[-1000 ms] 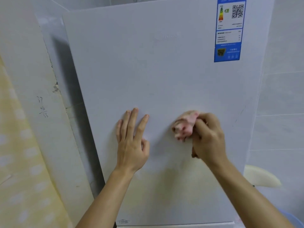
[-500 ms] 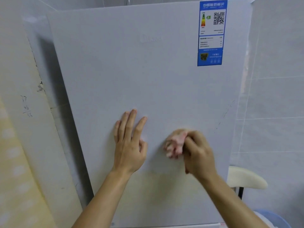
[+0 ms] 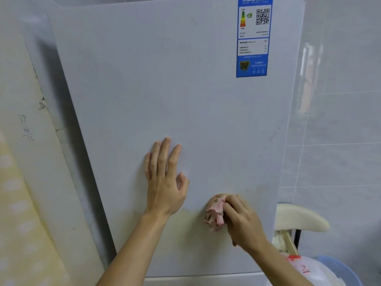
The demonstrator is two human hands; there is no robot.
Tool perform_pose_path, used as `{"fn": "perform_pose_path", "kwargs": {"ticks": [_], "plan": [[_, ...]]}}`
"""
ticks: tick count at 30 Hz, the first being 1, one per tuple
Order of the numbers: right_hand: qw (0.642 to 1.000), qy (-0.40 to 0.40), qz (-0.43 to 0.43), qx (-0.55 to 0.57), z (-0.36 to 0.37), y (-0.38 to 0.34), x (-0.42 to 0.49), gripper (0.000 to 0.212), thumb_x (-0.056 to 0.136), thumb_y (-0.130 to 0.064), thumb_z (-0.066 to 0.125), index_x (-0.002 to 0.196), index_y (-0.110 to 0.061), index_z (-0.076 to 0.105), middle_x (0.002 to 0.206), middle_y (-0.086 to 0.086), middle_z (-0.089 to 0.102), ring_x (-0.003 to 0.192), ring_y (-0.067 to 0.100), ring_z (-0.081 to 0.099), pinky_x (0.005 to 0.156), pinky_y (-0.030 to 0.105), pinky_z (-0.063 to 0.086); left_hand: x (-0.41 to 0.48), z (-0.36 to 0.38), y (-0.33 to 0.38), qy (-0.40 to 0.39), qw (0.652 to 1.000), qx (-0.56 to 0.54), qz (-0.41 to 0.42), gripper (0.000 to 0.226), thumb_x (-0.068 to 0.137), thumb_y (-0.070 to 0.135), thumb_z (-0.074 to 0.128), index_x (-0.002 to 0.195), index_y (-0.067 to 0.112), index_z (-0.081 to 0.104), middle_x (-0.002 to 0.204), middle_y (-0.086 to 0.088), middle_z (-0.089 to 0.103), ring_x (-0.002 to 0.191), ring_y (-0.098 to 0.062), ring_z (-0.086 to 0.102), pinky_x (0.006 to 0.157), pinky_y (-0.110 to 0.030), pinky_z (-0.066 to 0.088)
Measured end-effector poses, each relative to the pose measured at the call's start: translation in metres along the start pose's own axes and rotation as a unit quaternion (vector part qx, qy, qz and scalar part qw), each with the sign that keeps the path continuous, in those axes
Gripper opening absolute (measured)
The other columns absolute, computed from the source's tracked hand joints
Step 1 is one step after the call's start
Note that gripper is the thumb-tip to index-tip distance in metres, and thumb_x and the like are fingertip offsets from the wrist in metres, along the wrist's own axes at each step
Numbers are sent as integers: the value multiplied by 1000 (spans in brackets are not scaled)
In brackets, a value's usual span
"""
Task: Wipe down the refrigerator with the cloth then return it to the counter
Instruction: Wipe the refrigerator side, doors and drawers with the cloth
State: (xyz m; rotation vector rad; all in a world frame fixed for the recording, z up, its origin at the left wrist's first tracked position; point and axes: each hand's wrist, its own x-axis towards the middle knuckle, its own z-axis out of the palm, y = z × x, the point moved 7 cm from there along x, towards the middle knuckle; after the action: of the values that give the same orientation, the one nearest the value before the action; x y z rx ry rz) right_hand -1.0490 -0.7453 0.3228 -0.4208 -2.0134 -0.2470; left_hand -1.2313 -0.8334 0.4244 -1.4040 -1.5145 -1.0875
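Refrigerator door, white, filling most of the view; mid-wipe by the look of it. Pink cloth bunched into a wad and pressed against the lower right part of the door, gripped by the right hand with fingers curled round it; left hand flat on the door to the left of the cloth and a little higher, fingers straight and slightly spread, thumb bent, holding nothing; probably bracing. Yellowish staining across the lower door, beside and beneath the cloth, so likely not yet clean there; no telling from the sheen how much of the upper door already wiped. Judged roughly partway: wiping under way; stained band and bottom strip left to do; then the whole second half, carrying the cloth back to the surface; no such surface in view, so a turn away needed for that.

Round about: blue energy label stuck at the upper right of the door, worth skirting; grey tiled wall at the right; pale stool seat just beside the door's lower right edge, with a white plastic bag and a blue basin below it, crowding the right arm at the bottom corner; pale wall panel with pencilled figures at the left, near the door's left edge.
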Motion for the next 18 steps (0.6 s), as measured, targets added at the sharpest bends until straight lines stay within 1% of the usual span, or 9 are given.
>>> {"fn": "perform_pose_path", "kwargs": {"ticks": [2,4,6,7,9,11,15,17,18], "plan": [[997,61,38,-15,-33,12,32,27,73,7,56,90,-5,73,110,2,59,89,27,55,65,34,50,-2,2,4,-2,1000,0,5,83,81,5,73,158,9,41,172,-12,22,162,-32,12,130,-56,12],[987,137,84,-22,-70,25,71,27,78,1,53,93,-4,75,110,8,63,96,29,55,72,32,44,-4,4,8,-1,1000,4,4,86,79,4,76,158,10,42,172,-12,23,162,-33,13,129,-57,14],[977,180,108,-30,-91,33,99,29,82,0,49,95,-4,75,110,13,65,99,29,51,73,28,36,-6,8,13,-6,1000,8,4,85,80,7,75,158,11,42,172,-12,23,162,-33,12,128,-59,14],[975,186,114,-31,-92,35,103,29,84,1,50,97,-3,75,113,14,66,101,30,50,74,28,37,-8,10,14,-6,1000,10,2,85,80,9,74,158,12,41,172,-12,22,162,-33,12,128,-59,14],[978,174,106,-38,-75,34,88,27,84,7,60,104,-2,76,121,15,66,104,31,51,79,34,44,-10,13,15,-5,1000,11,-7,83,80,13,72,158,12,41,172,-12,22,162,-33,11,129,-59,12],[985,146,77,-43,-49,35,49,33,79,12,68,106,-4,76,126,12,64,101,32,53,78,38,50,-11,15,16,-1,1000,13,-13,82,81,15,70,158,12,42,172,-13,23,162,-33,12,128,-59,13],[997,69,-2,-27,-27,33,-1,42,80,18,61,108,-12,69,126,5,60,93,28,55,73,41,52,-11,17,17,1,1000,22,-16,81,82,16,69,158,12,41,172,-12,22,162,-33,12,128,-59,13],[998,57,10,-18,-37,33,8,39,80,15,55,106,-12,67,123,3,60,91,27,53,71,40,51,-13,17,18,2,999,25,-21,81,82,16,68,158,12,41,172,-12,22,162,-33,12,128,-60,14],[996,79,32,-17,-48,36,21,35,81,11,51,103,-10,68,121,4,59,92,28,53,73,39,51,-14,17,19,5,999,25,-26,80,82,16,67,158,12,42,172,-13,22,162,-33,13,128,-60,15]]}}
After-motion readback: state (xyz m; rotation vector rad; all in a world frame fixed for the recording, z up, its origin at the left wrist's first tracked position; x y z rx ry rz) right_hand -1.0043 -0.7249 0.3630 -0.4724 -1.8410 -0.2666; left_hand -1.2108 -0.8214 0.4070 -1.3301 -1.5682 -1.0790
